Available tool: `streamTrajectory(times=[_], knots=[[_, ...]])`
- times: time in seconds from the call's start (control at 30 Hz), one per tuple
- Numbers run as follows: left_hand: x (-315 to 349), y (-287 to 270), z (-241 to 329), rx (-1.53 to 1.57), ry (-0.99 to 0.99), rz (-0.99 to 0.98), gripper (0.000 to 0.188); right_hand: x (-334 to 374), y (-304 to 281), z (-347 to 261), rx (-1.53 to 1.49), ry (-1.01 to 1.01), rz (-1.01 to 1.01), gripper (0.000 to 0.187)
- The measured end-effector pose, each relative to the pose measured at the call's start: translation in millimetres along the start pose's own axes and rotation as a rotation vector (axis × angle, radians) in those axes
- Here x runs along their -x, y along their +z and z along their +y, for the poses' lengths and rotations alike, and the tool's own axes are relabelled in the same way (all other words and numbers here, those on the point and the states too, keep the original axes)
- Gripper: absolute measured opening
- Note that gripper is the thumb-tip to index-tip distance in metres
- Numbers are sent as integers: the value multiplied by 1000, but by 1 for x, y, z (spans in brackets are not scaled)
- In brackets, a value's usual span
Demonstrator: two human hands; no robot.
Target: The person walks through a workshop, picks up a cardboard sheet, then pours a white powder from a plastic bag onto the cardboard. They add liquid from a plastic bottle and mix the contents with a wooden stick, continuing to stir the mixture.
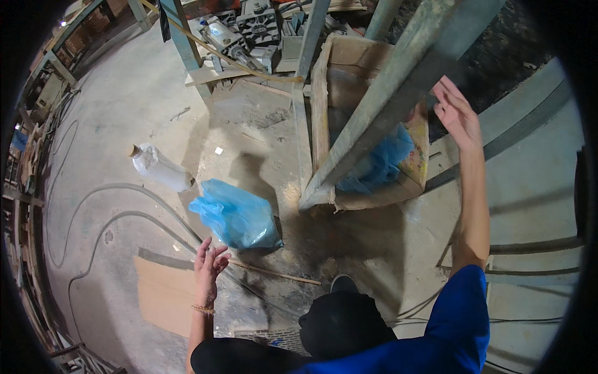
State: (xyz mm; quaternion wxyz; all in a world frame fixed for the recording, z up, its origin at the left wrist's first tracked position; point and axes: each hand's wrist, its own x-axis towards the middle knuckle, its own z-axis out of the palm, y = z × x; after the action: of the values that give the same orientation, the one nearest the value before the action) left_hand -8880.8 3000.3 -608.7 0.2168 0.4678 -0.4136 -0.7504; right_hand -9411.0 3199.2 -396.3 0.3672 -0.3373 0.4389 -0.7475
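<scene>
On a concrete workshop floor (112, 249), a blue bag (240, 215) lies slantwise just ahead-right of the nearer left hand (210, 267); the right hand (460, 119) hovers beside a cardboard box (419, 146), both grips unclenched and empty.

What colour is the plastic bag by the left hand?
The plastic bag is light blue, best seen in the head view.
</scene>
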Motion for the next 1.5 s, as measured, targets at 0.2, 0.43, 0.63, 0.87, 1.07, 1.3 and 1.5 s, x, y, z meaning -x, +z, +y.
streamTrajectory(times=[0.2, 0.43, 0.63, 0.87, 1.07, 1.3, 1.5], knots=[[18, -22, 12, -54, 48, 47, 50, 77, 53, 6, -104, 67, -170, 65], [7, -20, 16, -66, 104, 82, 52, 181, 31, 72, 53, 272, -185, 54], [-9, -27, 2, -626, 477, 249, 75, 178, 99, 162, 200, 652, -261, 49], [-52, -20, 29, -759, 571, -26, 76, 157, 127, 220, 789, 734, -539, 31], [-50, -9, 26, -508, 459, -131, 32, 115, 218, 203, 1198, 430, -715, 38], [-15, 5, 20, -354, 521, -210, 13, 39, 213, 287, 867, 223, -414, 62], [-3, 8, 20, -289, 566, -223, 7, 14, 200, 325, 551, 363, -479, 75]])
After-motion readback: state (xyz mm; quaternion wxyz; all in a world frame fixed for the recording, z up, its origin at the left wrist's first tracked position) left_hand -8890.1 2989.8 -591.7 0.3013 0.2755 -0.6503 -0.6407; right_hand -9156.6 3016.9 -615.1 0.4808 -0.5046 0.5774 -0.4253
